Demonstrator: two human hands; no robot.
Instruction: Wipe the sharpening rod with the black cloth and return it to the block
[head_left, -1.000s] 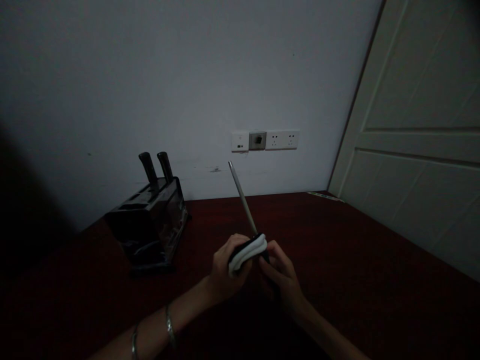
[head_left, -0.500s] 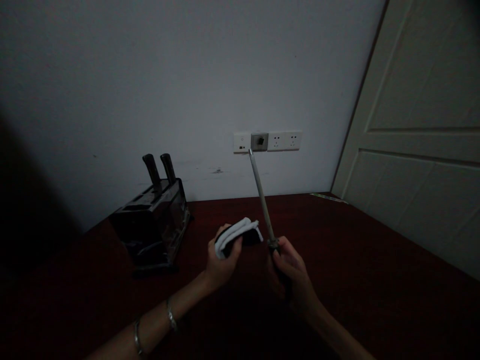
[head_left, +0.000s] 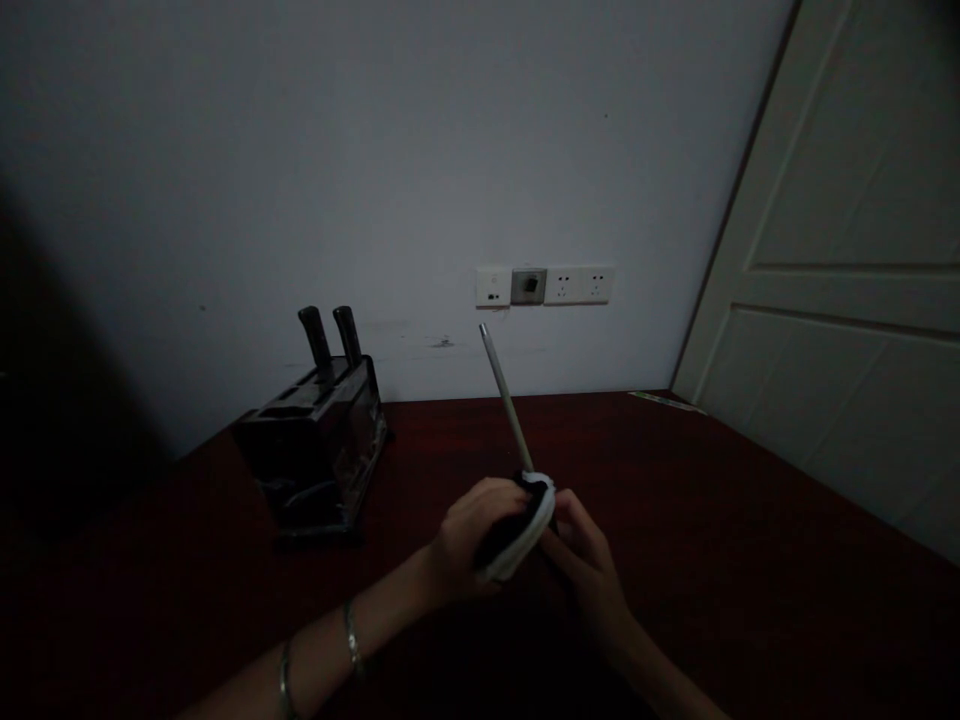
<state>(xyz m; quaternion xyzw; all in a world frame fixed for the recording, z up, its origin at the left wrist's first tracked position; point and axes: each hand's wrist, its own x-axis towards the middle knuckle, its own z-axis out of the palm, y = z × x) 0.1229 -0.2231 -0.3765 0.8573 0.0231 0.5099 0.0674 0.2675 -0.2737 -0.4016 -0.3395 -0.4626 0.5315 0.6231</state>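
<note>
My right hand (head_left: pixel 589 565) is closed round the dark handle of a sharpening steel (head_left: pixel 507 400), whose grey rod points up and to the left. Folded black and white cloth (head_left: pixel 525 545) sits in my closed left hand (head_left: pixel 469 535). The cloth lies against the base of the rod and hides that part along with most of the handle. Both hands are close together above the dark red table (head_left: pixel 675 480).
To the left stands a black knife block (head_left: pixel 307 450) with two black-handled knives (head_left: pixel 330 335) in it. Wall sockets (head_left: pixel 544 287) are behind the table. A thin patterned strip (head_left: pixel 667 402) lies at the back right, near a pale door (head_left: pixel 840 300).
My left hand has brought the cloth right and onto the base of the steel's rod. The steel's tip has moved slightly left and down. The whole view has shifted a little.
</note>
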